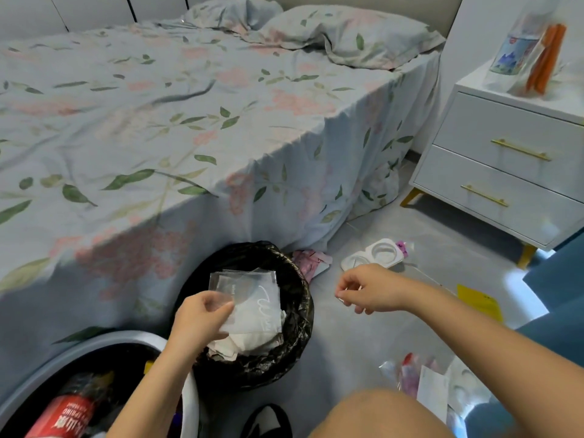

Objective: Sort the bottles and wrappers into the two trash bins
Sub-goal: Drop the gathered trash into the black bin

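Note:
My left hand (202,317) pinches a clear plastic wrapper (249,295) over the black-bagged bin (300,327), which holds white wrappers and papers. At the bottom left, a grey-rimmed bin (104,339) holds a bottle with a red label (63,415). My right hand (369,289) hovers over the floor to the right of the black bin, fingers curled, pinching a small clear scrap. A white plastic tray with round wells (376,254) lies on the floor just beyond that hand. Clear and pink wrappers (420,377) lie at the bottom right.
A bed with a floral sheet (158,121) fills the left and back. A white nightstand (505,159) stands at right. Pink wrappers (311,259) lie behind the black bin. A yellow paper (480,301) lies on the floor. My knee (379,415) and a black shoe (268,422) are at the bottom.

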A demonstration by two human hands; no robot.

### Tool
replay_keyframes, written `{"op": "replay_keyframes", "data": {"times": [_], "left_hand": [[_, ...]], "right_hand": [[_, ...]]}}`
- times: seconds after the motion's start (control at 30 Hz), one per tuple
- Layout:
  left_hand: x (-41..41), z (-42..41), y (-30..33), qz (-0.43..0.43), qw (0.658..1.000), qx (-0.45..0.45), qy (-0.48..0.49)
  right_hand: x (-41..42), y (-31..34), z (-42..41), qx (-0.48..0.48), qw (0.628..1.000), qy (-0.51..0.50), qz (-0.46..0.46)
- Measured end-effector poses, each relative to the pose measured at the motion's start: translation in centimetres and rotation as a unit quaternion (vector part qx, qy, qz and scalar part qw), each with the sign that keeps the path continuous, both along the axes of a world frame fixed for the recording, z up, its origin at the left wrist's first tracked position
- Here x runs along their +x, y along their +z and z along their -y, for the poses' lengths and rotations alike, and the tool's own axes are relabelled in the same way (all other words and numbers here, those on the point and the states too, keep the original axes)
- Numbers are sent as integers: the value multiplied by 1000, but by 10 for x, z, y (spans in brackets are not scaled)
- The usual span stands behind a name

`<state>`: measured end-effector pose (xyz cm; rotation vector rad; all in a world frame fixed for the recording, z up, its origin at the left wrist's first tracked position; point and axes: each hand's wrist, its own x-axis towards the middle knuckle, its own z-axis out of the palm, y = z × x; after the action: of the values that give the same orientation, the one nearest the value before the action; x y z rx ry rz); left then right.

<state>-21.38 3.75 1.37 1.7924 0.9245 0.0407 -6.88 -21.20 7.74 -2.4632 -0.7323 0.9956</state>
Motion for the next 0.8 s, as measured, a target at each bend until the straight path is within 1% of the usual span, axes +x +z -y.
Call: {"op": "replay_keyframes", "data": {"times": [0.03,0.1,0.17,0.23,0.3,0.37,0.4,0.43,0.5,0.53,0.57,0.6,0.63,0.7,0.8], "left_hand": [[7,-2,-6,-15,1000,13,2],[20,-4,-19,-50,999,11,8],[31,-4,-33,-104,995,7,-3],[39,-2,-43,-160,987,24,-13],[44,-2,-52,-209,975,61,-38],[45,0,-57,-250,957,117,-86],[44,0,-61,-276,940,160,-119],[44,0,-66,-308,915,209,-156],[41,3,-76,-372,849,300,-226],[40,5,-78,-398,817,334,-251],[41,6,-79,-414,793,358,-268],[42,6,-80,-424,780,370,-273],[44,6,-80,-430,776,375,-269],[51,6,-72,-427,786,377,-239],[63,10,-48,-390,796,411,-216]], "right_hand": [[1,-2,0,-24,999,27,35],[3,-6,0,-61,993,61,84],[5,-10,0,-78,991,68,91],[8,-13,0,-87,989,73,93],[10,-17,0,-91,988,80,97],[12,-19,0,-91,987,86,97],[12,-20,1,-90,988,87,94],[12,-21,1,-90,988,87,89],[13,-23,1,-90,988,89,86],[14,-23,2,-89,988,89,85],[15,-24,2,-89,989,88,83],[16,-24,3,-88,989,87,82],[17,-25,4,-88,989,84,78],[20,-28,7,-86,992,75,61],[26,-37,10,-94,993,63,35]]}}
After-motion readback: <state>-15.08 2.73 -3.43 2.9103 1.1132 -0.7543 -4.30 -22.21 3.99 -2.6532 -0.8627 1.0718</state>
